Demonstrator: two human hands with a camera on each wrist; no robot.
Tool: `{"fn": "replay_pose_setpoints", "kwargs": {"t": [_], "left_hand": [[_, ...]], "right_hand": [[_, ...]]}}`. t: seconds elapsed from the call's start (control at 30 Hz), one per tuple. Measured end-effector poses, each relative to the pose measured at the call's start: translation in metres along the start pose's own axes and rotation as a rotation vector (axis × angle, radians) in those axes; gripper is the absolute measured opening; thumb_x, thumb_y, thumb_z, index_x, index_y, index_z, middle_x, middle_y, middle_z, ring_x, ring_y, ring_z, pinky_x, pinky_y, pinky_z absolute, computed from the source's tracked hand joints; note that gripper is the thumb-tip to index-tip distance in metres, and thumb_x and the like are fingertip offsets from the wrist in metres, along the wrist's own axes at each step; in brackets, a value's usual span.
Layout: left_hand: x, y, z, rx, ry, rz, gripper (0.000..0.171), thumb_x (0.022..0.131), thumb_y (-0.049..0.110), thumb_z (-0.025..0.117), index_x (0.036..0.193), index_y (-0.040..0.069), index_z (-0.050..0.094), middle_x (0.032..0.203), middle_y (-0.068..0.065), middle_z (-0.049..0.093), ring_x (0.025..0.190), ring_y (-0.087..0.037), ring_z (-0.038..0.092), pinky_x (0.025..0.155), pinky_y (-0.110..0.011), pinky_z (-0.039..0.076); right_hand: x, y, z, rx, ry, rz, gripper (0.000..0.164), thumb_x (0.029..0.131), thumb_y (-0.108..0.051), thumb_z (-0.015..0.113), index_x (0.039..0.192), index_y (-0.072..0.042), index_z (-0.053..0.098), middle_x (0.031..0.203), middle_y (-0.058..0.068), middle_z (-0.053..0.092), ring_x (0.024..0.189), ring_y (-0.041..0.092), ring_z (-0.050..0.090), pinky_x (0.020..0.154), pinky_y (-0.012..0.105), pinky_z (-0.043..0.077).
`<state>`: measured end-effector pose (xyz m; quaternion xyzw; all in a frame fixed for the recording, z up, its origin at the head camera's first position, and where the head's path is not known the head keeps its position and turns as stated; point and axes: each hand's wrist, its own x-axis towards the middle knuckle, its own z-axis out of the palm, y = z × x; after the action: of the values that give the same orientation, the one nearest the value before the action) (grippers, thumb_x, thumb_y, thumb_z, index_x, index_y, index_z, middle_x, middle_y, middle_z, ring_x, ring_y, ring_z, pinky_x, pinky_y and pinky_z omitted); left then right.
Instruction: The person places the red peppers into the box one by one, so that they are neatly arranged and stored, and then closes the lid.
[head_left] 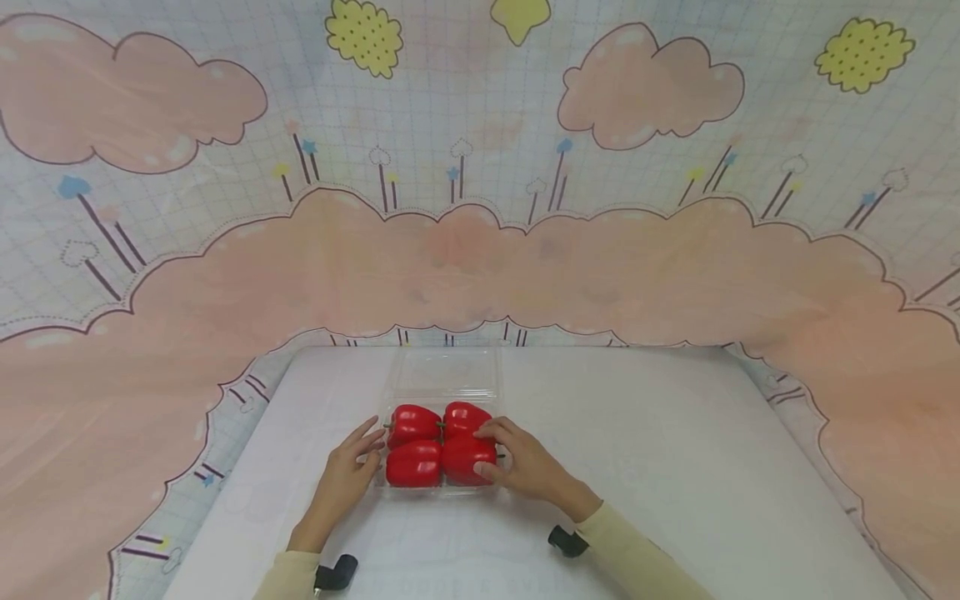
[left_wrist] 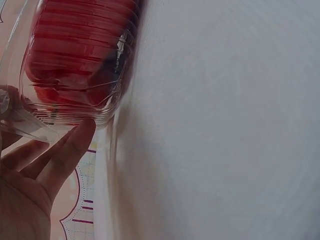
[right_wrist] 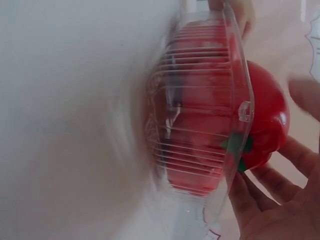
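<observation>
Several red bell peppers lie in two rows in a clear plastic clamshell box (head_left: pixel 416 492). My right hand (head_left: pixel 531 467) grips the front right bell pepper (head_left: pixel 459 457), with its thumb on the near side and fingers over the top. In the right wrist view this bell pepper (right_wrist: pixel 270 117) rises above the box rim, its green stem toward the hand. My left hand (head_left: pixel 347 477) is at the box's left side, fingers loosely extended. The left wrist view has a fingertip touching the box's ribbed wall (left_wrist: pixel 65 112). The other peppers, such as the front left one (head_left: pixel 412 464), sit beside it.
The box's clear lid (head_left: pixel 450 372) lies folded back toward the rear of the white table (head_left: pixel 637 433). A patterned cloth (head_left: pixel 487 267) with clouds hangs behind the table and along its sides. Black wrist devices (head_left: pixel 567 542) are by both sleeves.
</observation>
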<state>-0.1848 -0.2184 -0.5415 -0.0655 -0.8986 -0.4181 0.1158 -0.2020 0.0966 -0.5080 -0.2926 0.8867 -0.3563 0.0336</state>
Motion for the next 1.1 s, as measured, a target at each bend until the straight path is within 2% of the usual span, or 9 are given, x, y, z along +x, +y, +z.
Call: {"fn": "replay_pose_setpoints", "kwargs": {"t": [0.17,0.47,0.67,0.83,1.1], "left_hand": [[-0.001,0.0,-0.001,0.005,0.007,0.01,0.04,0.091,-0.001,0.055,0.131,-0.001,0.061,0.146,-0.017,0.051,0.109,-0.034,0.069,0.08,-0.035,0.062],[-0.001,0.0,-0.002,-0.018,0.011,0.017,0.039,0.092,-0.002,0.054,0.129,-0.002,0.061,0.147,-0.019,0.05,0.109,-0.036,0.068,0.078,-0.031,0.062],[0.0,0.001,-0.003,-0.029,0.003,0.005,0.038,0.092,-0.003,0.054,0.129,-0.003,0.061,0.148,-0.018,0.049,0.11,-0.035,0.068,0.079,-0.031,0.062],[0.0,0.002,-0.003,-0.041,-0.005,0.009,0.038,0.092,-0.003,0.054,0.13,-0.003,0.06,0.147,-0.02,0.05,0.109,-0.036,0.068,0.078,-0.031,0.062],[0.001,0.002,-0.002,-0.043,-0.007,0.007,0.038,0.092,-0.003,0.055,0.129,-0.004,0.061,0.146,-0.019,0.05,0.109,-0.036,0.069,0.076,-0.029,0.062]], "right_hand": [[0.001,0.001,0.002,0.041,0.017,0.004,0.047,0.086,-0.036,0.073,0.128,-0.022,0.058,0.13,-0.001,0.058,0.12,0.017,0.056,0.089,0.029,0.059],[0.004,-0.003,0.005,-0.038,-0.02,0.024,0.048,0.082,-0.033,0.078,0.125,-0.022,0.062,0.133,-0.001,0.059,0.128,0.022,0.053,0.095,0.039,0.058],[0.005,-0.005,0.004,-0.058,-0.038,0.033,0.048,0.082,-0.033,0.078,0.125,-0.022,0.062,0.134,-0.001,0.058,0.129,0.021,0.052,0.095,0.038,0.058],[0.004,-0.002,-0.001,-0.026,-0.041,0.018,0.048,0.084,-0.035,0.075,0.128,-0.022,0.06,0.134,-0.002,0.057,0.125,0.019,0.054,0.091,0.034,0.059],[0.007,0.001,-0.014,0.091,0.028,-0.033,0.044,0.088,-0.027,0.071,0.128,-0.015,0.059,0.131,0.002,0.058,0.12,0.023,0.059,0.09,0.035,0.06]]}}
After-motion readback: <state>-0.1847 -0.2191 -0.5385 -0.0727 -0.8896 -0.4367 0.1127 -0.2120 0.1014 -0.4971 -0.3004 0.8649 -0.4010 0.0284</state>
